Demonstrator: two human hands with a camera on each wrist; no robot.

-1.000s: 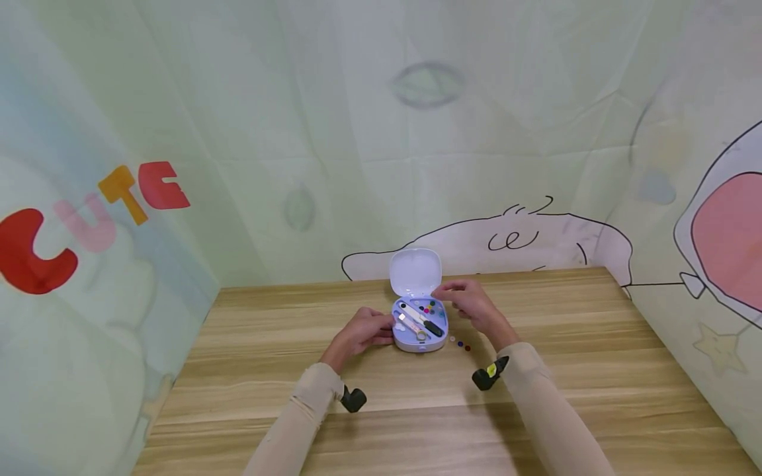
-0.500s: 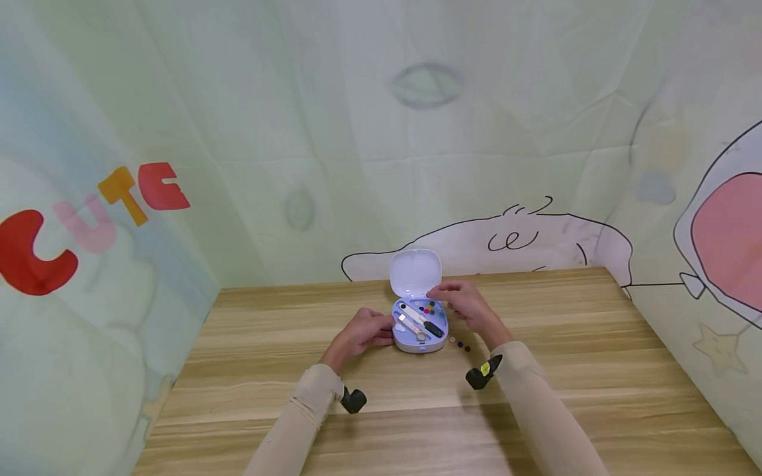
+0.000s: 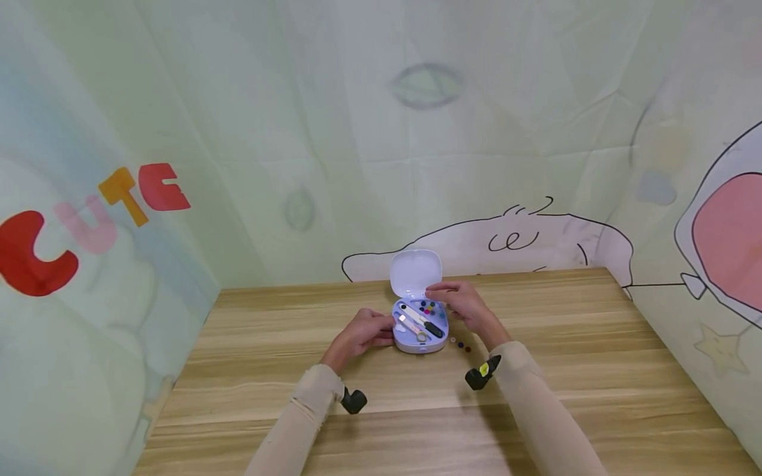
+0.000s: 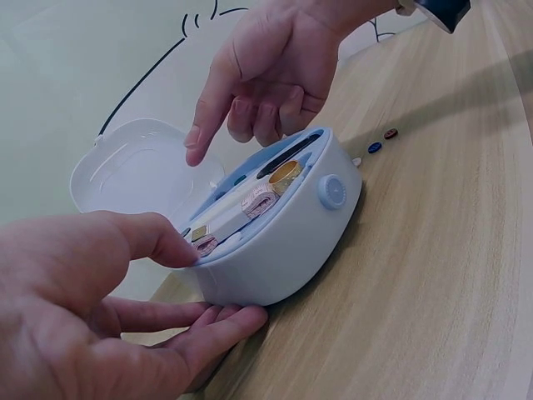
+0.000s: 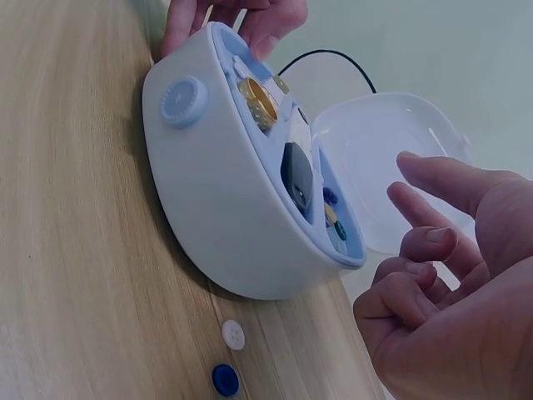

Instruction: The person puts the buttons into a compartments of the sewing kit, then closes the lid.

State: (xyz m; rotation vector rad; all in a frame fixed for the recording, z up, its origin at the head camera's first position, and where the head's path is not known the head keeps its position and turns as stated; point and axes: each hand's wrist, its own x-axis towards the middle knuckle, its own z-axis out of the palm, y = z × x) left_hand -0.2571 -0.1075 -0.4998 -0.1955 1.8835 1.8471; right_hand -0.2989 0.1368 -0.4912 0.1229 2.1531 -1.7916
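A white sewing box [image 3: 411, 347] stands on the table, its lid [image 3: 415, 272] raised at the back. My left hand [image 3: 364, 329] grips its left side, thumb on the rim and fingers low against the wall. Over the back right of the box hovers my right hand [image 5: 466, 292], thumb and index finger stretched out and apart, the other fingers curled, nothing held. Several colored buttons [image 3: 426, 311] lie in the back right compartment. Inside also lie a slim white tool with a black handle [image 5: 297, 177], a gold thimble [image 4: 286, 175] and a folded pink measuring tape [image 4: 260, 200].
To the right of the box, a white button [image 5: 234, 335], a blue button [image 5: 225, 380] and a dark red button [image 4: 391, 133] lie on the wooden table [image 3: 268, 410]. A printed cloth backdrop [image 3: 297, 258] rises directly behind the table's back edge.
My right hand has shifted slightly left over the back compartment, and its fingers have parted. A dark button now shows among the others there. My left hand has stayed on the box.
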